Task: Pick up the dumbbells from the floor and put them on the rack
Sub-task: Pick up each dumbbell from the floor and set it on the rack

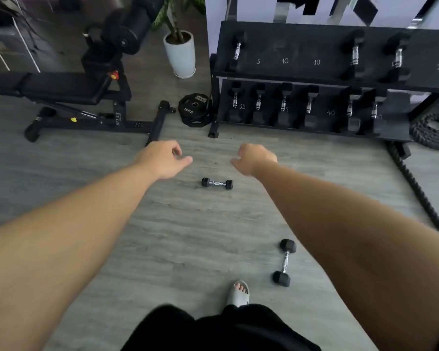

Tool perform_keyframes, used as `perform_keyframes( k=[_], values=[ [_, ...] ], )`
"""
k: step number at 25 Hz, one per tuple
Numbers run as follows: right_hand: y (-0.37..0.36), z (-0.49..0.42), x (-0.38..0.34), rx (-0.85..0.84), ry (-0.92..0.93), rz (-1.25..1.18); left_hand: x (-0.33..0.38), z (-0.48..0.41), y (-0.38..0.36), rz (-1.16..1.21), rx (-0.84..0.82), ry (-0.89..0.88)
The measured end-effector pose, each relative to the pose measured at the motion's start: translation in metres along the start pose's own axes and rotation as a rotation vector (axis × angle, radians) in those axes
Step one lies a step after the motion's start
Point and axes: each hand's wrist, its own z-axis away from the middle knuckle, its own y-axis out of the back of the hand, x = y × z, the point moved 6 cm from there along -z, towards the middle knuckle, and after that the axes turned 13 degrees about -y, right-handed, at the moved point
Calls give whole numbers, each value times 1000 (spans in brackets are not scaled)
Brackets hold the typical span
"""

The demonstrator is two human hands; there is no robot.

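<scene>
Two black hex dumbbells with chrome handles lie on the grey wood floor. The small dumbbell [217, 183] lies crosswise in the middle. A larger dumbbell [285, 262] lies lengthwise near my right foot. My left hand [164, 158] and my right hand [255, 158] are stretched out above the floor, just beyond the small dumbbell on either side, fingers loosely curled, holding nothing. The black two-tier rack [302, 50] stands ahead at the right, with several dumbbells on both shelves and free slots marked 5, 10, 10 on top.
A black weight bench [69, 97] stands at the left. A 10 kg plate [194, 110] leans by the rack's left leg. A white plant pot [180, 54] stands behind it. A thick battle rope [433, 127] coils at the right and trails along the floor.
</scene>
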Motion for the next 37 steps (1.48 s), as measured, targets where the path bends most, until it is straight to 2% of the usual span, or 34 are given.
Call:
perform_keyframes(
  k=[5,10,15,19,24,27,32,37],
  values=[
    [46,-83,-46,16,-22,-31,-26,-96,29,-75,-2,18],
    [17,-176,-77,-28,-91,-45,-86,-200,8,-15,-76,18],
    [3,-267,-114,-118,-192,-120,-141,-302,-17,133,-257,63],
    [-26,-341,-109,-186,-251,-228,-174,-372,-55,237,-324,148],
    [-148,-444,-89,-317,-297,-221,-228,-431,-180,446,-290,302],
    [-259,-517,-64,-378,-373,-226,-274,-472,-298,506,-286,380],
    [-430,-625,-9,-327,-485,-254,-349,-536,-486,530,-247,433],
    [-563,-661,52,-331,-593,-196,-408,-520,-651,625,-238,597]
  ],
)
